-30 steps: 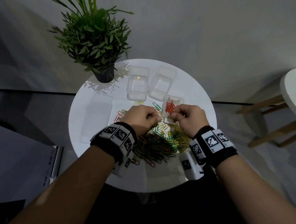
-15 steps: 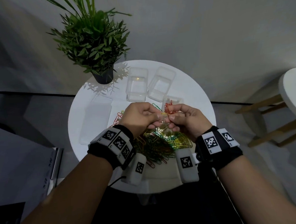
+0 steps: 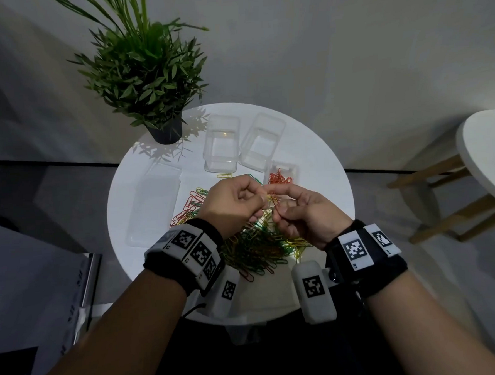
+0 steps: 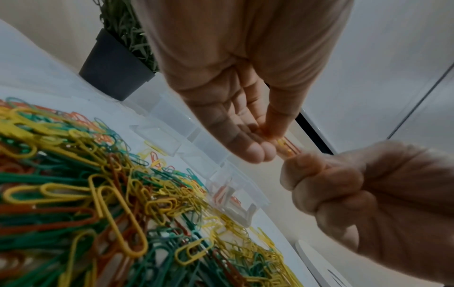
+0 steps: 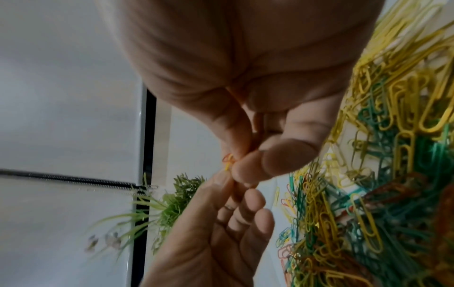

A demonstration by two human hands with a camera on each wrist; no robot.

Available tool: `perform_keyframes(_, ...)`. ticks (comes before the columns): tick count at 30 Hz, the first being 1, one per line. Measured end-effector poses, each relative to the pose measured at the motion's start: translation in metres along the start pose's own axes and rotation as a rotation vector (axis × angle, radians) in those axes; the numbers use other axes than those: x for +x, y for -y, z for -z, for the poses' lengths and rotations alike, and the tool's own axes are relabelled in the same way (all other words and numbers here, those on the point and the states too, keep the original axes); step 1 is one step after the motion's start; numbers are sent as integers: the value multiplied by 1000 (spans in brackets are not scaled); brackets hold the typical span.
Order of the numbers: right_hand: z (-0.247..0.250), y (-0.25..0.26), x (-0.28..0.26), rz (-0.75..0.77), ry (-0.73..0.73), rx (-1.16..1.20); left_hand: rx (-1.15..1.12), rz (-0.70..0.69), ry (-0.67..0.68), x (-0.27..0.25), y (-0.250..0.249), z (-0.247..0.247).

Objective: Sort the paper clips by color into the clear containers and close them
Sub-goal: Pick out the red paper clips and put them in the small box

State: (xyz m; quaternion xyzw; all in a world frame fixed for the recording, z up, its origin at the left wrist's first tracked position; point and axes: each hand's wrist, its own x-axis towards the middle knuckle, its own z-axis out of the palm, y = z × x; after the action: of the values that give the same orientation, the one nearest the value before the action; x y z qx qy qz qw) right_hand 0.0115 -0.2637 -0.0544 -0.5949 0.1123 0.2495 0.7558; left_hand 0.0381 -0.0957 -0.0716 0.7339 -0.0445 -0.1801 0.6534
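Observation:
A heap of red, yellow and green paper clips (image 3: 254, 250) lies on the round white table (image 3: 321, 182). Above it, my left hand (image 3: 259, 198) and right hand (image 3: 277, 211) meet, each pinching one end of a red and a yellow clip hooked together (image 3: 273, 200). The left wrist view shows those clips (image 4: 288, 147) between my left fingertips (image 4: 255, 153) and the right fist (image 4: 343, 184). In the right wrist view they (image 5: 228, 161) poke out beside my right thumb (image 5: 265, 165). A small clear container (image 3: 293, 168) holds red clips. Two larger clear containers (image 3: 222, 144) (image 3: 262, 141) stand without clips.
A potted plant (image 3: 147, 77) stands at the table's back left. A clear flat lid (image 3: 154, 204) lies on the left side of the table. A white stool (image 3: 485, 155) stands to the right, off the table.
Both hands have lifted off the heap beside the red-clip container and come together above it, with the hooked clips now held between them.

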Motion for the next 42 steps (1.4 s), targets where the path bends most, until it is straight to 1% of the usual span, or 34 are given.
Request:
perform_keyframes(4, -4, 4, -3, 57, -26, -71, 30, -29, 34, -2, -3, -1)
perform_keyframes(6, -4, 6, -4, 56, -48, -58, 34, -35, 52, -4, -3, -3)
perform_keyframes(11, -2, 9, -4, 36, -139, -115, 57, -57, 63, -6, -2, 0)
perform_keyframes(12, -1, 9, -4, 39, -159, -94, 44, -58, 59, -6, -2, 0)
perform_keyframes(14, 2, 11, -2, 39, -209, 28, 29, -54, 34, -7, -1, 2)
perform_keyframes(16, 6, 13, 0, 69, -287, 113, 87, -47, -11, -7, 2, 5)
perform_keyframes(18, 11, 15, 4, 117, -380, 22, 222, -28, -92, -7, 7, 11)
perform_keyframes(20, 14, 18, 11, 151, -462, -160, 386, 5, -160, -7, 11, 20)
perform_keyframes(23, 16, 25, 26, 188, -529, -286, 527, 43, -215, -9, 14, 31)
perform_keyframes(25, 19, 26, 33, 211, -556, -405, 559, 62, -218, -9, 15, 34)
perform_keyframes(27, 24, 24, 33, 239, -577, -559, 605, 77, -165, -9, 16, 35)
perform_keyframes(29, 27, 20, 23, 265, -577, -662, 663, 96, -91, -13, 18, 31)
perform_keyframes(30, 28, 16, 15, 267, -560, -702, 697, 89, -61, -15, 20, 28)
perform_keyframes(31, 29, 10, 7, 249, -512, -741, 747, 65, -37, -19, 21, 25)
perform_keyframes(33, 25, -4, -12, 166, -316, -822, 885, 8, 17, -27, 25, 18)
perform_keyframes(35, 21, -18, -24, 94, -115, -960, 1020, -13, 83, -36, 28, 11)
perform_keyframes(37, 19, -30, -28, 61, -8, -1076, 1108, -19, 121, -41, 32, 7)
perform_keyframes(38, 18, -33, -27, 49, -12, -1111, 1117, -16, 126, -42, 33, 7)
perform_keyframes(39, 17, -35, -26, 37, -47, -1116, 1107, -8, 123, -42, 32, 8)
perform_keyframes(42, 12, -34, -23, 50, -174, -1001, 1068, 28, 101, -37, 27, 12)
